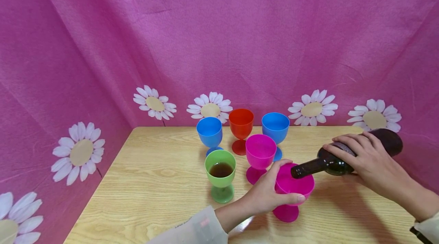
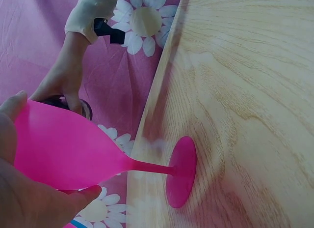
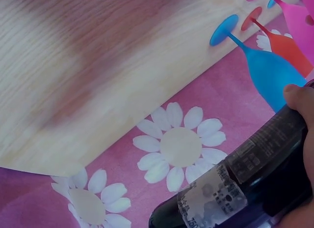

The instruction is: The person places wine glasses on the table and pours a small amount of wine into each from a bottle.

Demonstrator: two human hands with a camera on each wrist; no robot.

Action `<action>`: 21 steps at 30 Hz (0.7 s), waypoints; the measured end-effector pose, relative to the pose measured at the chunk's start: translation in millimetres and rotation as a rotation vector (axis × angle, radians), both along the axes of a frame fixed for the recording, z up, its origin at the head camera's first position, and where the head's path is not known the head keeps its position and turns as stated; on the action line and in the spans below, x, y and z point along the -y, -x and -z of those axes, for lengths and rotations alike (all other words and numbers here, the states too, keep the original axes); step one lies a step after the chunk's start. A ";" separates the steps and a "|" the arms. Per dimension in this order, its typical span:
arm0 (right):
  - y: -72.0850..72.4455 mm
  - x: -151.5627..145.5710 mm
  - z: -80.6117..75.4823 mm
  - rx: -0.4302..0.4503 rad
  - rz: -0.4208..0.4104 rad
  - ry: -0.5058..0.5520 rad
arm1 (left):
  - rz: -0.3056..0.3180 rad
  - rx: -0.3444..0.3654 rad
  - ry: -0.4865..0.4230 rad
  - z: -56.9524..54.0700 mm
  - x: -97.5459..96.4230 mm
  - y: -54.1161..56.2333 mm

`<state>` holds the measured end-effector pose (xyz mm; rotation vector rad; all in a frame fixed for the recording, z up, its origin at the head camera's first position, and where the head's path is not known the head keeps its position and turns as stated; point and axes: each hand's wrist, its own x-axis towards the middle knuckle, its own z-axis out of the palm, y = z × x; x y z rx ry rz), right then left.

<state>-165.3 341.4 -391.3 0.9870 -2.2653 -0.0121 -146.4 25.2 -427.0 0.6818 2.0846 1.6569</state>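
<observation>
My left hand grips the bowl of a magenta goblet, thumb on the near side and fingers on the far side. In the left wrist view the goblet's foot is close over the wooden tabletop. My right hand holds a dark wine bottle tilted, its neck pointing down to the left with the mouth over the goblet's bowl. The right wrist view shows the bottle's label. No stream shows at the mouth. Dark liquid lies in a green goblet to the left.
Behind stand another magenta goblet, a red goblet, a blue goblet on the left and a second blue goblet on the right. A purple flowered cloth hangs behind the wooden table.
</observation>
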 end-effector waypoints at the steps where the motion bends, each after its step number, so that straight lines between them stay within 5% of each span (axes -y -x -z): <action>1: 0.3 0.0 -0.6 -0.003 -0.002 -0.003 | 0.000 0.001 0.000 -0.1 -0.2 -0.1; 21: -0.2 0.4 -1.5 0.010 0.006 -0.003 | 0.005 -0.005 -0.015 0.7 -0.2 -0.2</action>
